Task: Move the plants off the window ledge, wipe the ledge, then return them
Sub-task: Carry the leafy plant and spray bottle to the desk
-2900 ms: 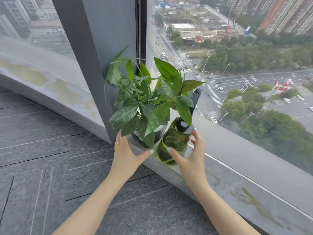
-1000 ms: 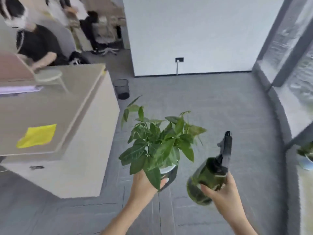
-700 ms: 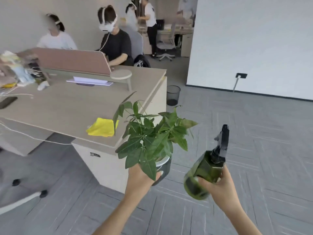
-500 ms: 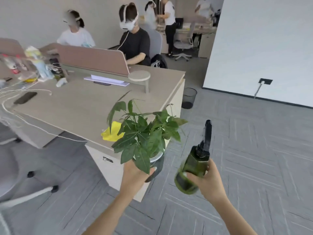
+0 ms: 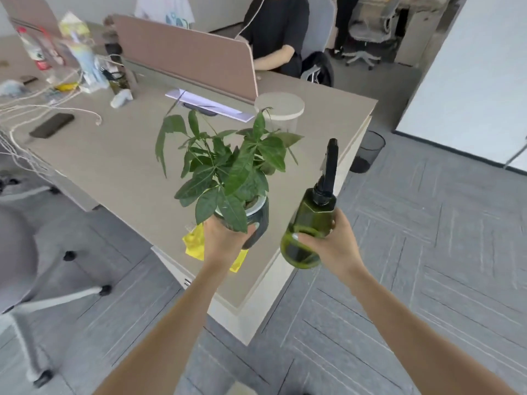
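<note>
My left hand (image 5: 225, 243) grips a leafy green potted plant (image 5: 228, 166) by its dark glass pot (image 5: 258, 220), held in the air over the near corner of a beige desk (image 5: 119, 166). My right hand (image 5: 332, 246) holds a green spray bottle (image 5: 309, 226) with a black nozzle, just right of the plant and beyond the desk's edge. A yellow cloth (image 5: 196, 243) lies on the desk under my left hand, partly hidden by it. The window ledge is out of view.
A phone (image 5: 51, 125), cables, bottles and papers clutter the far desk. A person in black (image 5: 276, 32) sits behind a pink divider (image 5: 185, 52). A round beige stand (image 5: 279, 106), a black bin (image 5: 368, 151) and an office chair (image 5: 34, 266) stand nearby. Grey carpet spreads right.
I have turned from the window ledge to the desk, carrying the plant and the spray bottle. Both now sit closer to the desk corner, above the yellow cloth.
</note>
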Available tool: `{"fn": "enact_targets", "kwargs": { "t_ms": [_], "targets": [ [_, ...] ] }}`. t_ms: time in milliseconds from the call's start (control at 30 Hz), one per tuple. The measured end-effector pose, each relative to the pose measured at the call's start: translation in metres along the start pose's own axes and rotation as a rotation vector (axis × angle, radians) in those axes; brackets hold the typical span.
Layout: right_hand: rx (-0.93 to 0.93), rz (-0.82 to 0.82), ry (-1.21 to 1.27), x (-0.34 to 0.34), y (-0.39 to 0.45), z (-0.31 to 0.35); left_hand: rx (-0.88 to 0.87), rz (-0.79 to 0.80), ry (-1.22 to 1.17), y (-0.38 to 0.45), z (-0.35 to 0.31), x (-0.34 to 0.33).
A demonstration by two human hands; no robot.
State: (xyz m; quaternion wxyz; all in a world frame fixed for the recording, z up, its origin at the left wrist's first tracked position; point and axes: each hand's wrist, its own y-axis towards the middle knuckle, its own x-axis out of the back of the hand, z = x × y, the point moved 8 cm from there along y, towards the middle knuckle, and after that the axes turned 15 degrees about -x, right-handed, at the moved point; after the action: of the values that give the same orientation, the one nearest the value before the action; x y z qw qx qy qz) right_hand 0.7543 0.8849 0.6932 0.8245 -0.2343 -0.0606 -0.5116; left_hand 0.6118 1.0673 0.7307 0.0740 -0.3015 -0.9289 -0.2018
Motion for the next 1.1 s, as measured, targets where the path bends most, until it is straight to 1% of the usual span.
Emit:
{"fn": "enact_targets", "kwargs": {
  "t_ms": [167,267,367,500,633,733,967,1100],
  "targets": [
    [-0.03,-0.057,0.01,-0.043,0.081,0.031,-0.035,0.081,0.072,0.101,0.056,-0.003],
    [-0.08,-0.122,0.055,-0.072,0.124,0.044,0.018,0.103,0.08,0.155,0.091,-0.009],
    [-0.151,-0.167,0.125,-0.102,0.163,0.053,0.045,0.149,0.084,0.198,0.121,-0.018],
    [-0.169,-0.23,0.127,-0.136,0.206,0.068,0.037,0.219,0.056,0.243,0.157,-0.034],
    [-0.197,-0.254,0.108,-0.154,0.238,0.072,0.055,0.31,0.027,0.266,0.19,-0.051],
    [-0.195,-0.282,0.076,-0.157,0.25,0.07,0.039,0.32,-0.006,0.275,0.201,-0.061],
    [-0.199,-0.336,0.04,-0.155,0.258,0.06,0.0,0.378,-0.037,0.282,0.191,-0.076],
    [-0.187,-0.339,0.04,-0.153,0.257,0.059,-0.033,0.353,-0.039,0.278,0.189,-0.078]
  ]
}}
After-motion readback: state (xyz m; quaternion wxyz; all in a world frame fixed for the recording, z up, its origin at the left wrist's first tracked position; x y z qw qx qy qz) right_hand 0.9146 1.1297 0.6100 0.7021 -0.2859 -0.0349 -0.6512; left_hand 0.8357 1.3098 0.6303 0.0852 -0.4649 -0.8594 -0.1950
